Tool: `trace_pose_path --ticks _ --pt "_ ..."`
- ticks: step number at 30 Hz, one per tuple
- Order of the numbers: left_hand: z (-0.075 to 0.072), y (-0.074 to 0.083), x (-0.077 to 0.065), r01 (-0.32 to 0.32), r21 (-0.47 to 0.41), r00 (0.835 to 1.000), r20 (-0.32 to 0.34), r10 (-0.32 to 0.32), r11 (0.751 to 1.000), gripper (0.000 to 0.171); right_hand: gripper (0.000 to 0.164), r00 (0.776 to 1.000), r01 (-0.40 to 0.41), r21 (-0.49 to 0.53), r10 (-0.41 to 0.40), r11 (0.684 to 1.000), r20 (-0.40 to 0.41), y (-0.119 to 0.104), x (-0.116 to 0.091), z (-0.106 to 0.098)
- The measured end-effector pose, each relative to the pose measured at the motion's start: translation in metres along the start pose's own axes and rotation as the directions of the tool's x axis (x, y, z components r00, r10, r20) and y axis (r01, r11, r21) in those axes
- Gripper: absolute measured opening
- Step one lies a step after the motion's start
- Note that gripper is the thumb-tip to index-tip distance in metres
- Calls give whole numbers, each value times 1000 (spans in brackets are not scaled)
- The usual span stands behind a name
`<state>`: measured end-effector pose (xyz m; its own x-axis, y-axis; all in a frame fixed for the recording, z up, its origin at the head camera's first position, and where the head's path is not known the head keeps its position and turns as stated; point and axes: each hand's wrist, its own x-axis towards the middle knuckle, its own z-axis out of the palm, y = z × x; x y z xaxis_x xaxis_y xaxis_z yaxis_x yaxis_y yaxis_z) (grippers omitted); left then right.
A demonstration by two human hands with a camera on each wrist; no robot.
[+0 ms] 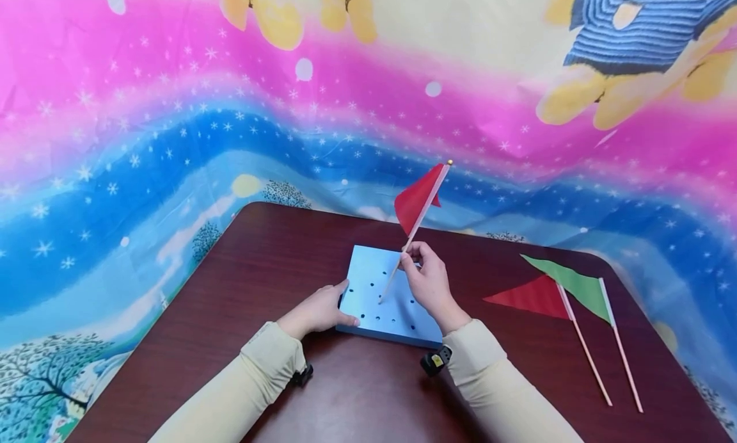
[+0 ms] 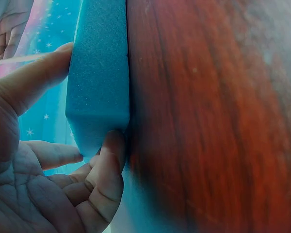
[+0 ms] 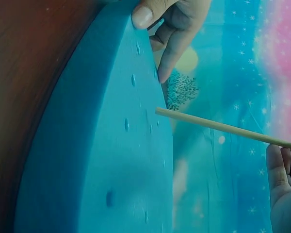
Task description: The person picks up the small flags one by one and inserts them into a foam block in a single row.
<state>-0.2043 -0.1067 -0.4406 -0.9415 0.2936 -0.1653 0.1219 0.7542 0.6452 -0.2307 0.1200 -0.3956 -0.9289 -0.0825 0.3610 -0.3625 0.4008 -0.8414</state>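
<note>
A blue foam block (image 1: 368, 264) with several small holes lies flat on the table. My left hand (image 1: 318, 310) grips its left side, the thumb (image 2: 43, 73) on the top face near the front corner and fingers against the side. My right hand (image 1: 428, 281) pinches the wooden stick of a red triangular flag (image 1: 416, 200), tilted with its gold-tipped top to the right. In the right wrist view the lower end of the stick (image 3: 208, 124) hangs just above the holed face, apart from it. The right hand (image 3: 286, 189) shows at that view's edge.
To the right on the dark wooden table (image 1: 230, 264) lie another red flag (image 1: 532, 298) and a green flag (image 1: 581, 289), their sticks pointing toward the front. Behind the table hangs a colourful printed cloth (image 1: 190, 129).
</note>
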Motion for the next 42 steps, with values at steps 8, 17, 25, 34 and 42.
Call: trace_pose_path --ticks 8,17,25,34,42 --pt "0 2 1 7 -6 1000 -1 -7 1000 101 11 1000 24 51 -24 998 -3 -4 8 14" --pt "5 -1 2 6 -31 1000 -4 -6 1000 101 9 999 41 66 -43 997 32 -6 9 31" --pt "5 -3 6 -26 -16 1000 -7 26 1000 100 9 998 53 43 -55 998 31 -8 14 40" --pt "6 -3 6 -44 -25 999 -10 43 999 101 9 998 57 56 -59 997 29 -4 15 47" --pt "3 -1 5 -20 -29 1000 -8 20 999 100 10 994 108 5 -108 994 32 -2 17 53"
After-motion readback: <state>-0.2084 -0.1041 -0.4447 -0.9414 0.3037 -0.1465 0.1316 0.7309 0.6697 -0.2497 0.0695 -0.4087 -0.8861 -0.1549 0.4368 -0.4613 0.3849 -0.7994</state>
